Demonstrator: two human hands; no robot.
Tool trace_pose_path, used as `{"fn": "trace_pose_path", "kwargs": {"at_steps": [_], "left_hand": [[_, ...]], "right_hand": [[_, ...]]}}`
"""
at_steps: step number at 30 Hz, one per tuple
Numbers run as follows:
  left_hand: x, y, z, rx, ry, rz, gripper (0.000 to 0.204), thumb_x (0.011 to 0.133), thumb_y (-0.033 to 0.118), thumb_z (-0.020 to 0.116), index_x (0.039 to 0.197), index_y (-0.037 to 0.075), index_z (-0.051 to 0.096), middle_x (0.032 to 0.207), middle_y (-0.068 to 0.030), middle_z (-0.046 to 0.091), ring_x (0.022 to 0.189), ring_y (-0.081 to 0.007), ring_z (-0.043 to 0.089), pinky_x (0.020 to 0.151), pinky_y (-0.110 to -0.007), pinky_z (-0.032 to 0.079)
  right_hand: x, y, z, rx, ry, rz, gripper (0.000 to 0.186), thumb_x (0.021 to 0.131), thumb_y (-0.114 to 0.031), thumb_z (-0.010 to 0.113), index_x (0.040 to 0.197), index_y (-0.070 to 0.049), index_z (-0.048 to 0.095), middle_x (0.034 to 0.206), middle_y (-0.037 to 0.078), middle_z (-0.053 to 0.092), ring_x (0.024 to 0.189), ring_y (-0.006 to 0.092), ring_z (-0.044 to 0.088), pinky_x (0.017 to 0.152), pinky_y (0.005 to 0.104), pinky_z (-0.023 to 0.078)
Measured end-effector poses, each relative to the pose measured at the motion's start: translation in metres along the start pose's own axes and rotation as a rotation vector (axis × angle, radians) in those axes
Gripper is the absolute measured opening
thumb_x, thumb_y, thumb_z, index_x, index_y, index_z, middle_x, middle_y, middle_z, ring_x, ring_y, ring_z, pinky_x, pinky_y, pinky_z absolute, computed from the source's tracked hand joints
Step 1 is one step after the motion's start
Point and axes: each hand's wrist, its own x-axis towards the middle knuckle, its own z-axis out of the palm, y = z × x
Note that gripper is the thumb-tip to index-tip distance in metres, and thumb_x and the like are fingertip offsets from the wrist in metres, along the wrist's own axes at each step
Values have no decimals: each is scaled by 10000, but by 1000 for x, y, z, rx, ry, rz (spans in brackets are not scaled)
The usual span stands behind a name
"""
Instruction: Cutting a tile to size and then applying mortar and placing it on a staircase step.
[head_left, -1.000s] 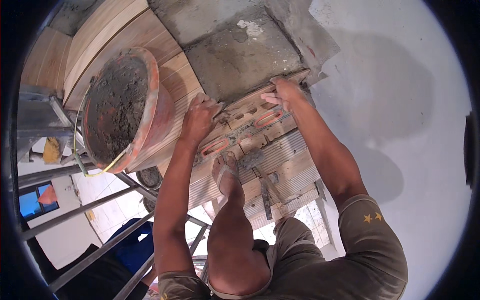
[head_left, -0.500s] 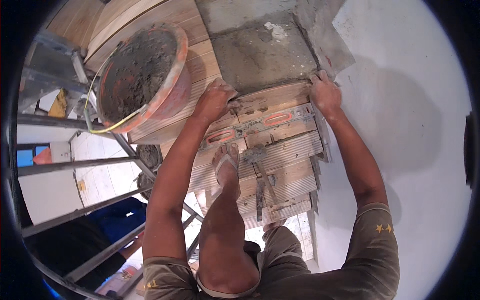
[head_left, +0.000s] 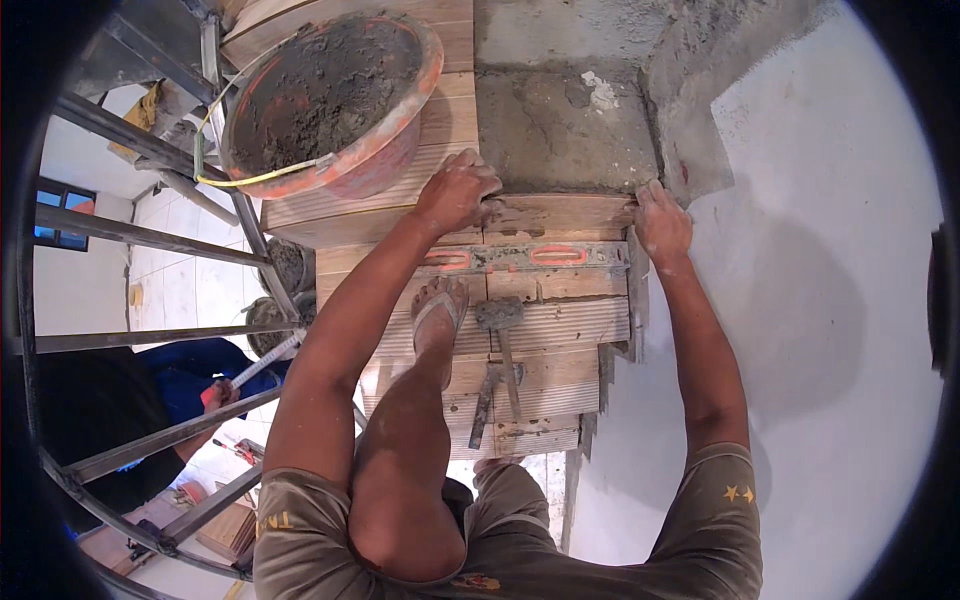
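Staircase: wood-look tiles (head_left: 455,110), plain and ribbed, cover the steps left of my fingers and down toward my body.
Bare bed: grey, rough mortar (head_left: 560,135) lies just beyond my fingers, pale spatter on its far part.
Wall: a smooth white wall (head_left: 790,330) stands to the right of my right fingers.
Room: a metal frame (head_left: 150,238) and pale floor tiles (head_left: 165,270) lie well left of my fingers; there a co-worker's hand (head_left: 218,395) holds a measuring tape (head_left: 262,362).
Tile strip: the wood-look strip (head_left: 560,215) lies between my two hands.
Left hand: my left hand (head_left: 458,192) reaches forward, fingers curled at the strip's left end; whether they grip, I cannot tell.
Right hand: my right hand (head_left: 663,225) reaches forward, fingers bent at the right end; their grip is likewise unclear.
Bucket: mortar-filled, the bucket (head_left: 375,165) stands left of my left fingers.
Level: the spirit level (head_left: 505,258) lies nearer my body than my fingers.
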Motion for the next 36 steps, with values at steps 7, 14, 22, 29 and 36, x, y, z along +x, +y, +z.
{"fn": "trace_pose_path", "kwargs": {"at_steps": [7,14,22,29,36], "left_hand": [[-6,-1,3,-70,25,36,283,756,278,778,970,99,728,1001,-46,645,1099,-295,536,976,-420,456],[-9,-10,6,-85,52,62,336,709,241,791,1008,101,731,1010,-42,627,1092,-289,521,962,-402,474],[-6,-7,5,-19,54,70,347,736,258,771,1052,117,736,958,-31,621,1052,-273,527,946,-385,484],[-5,0,1,-45,75,12,327,790,323,753,1046,121,745,935,-31,634,1051,-263,533,952,-385,475],[-4,-6,6,-85,36,9,309,768,285,770,1006,90,739,973,-58,647,1043,-291,543,941,-409,473]], "right_hand": [[-3,3,-1,6,10,-8,201,874,-163,589,1059,-108,644,1136,54,625,1005,286,652,768,446,575],[-2,-7,-8,35,-8,56,232,836,-186,656,1058,-119,643,1129,46,615,1009,292,649,775,458,563],[-5,-15,-2,97,-50,227,292,873,-219,685,1140,-107,649,1148,88,589,1051,321,628,823,464,542],[-107,-72,78,512,110,630,677,867,-305,721,1423,-10,474,1353,283,505,1275,428,486,1066,459,414],[-121,-144,139,486,-178,694,1029,820,-572,712,1431,180,364,1530,380,294,1498,449,180,1235,488,110]]}}
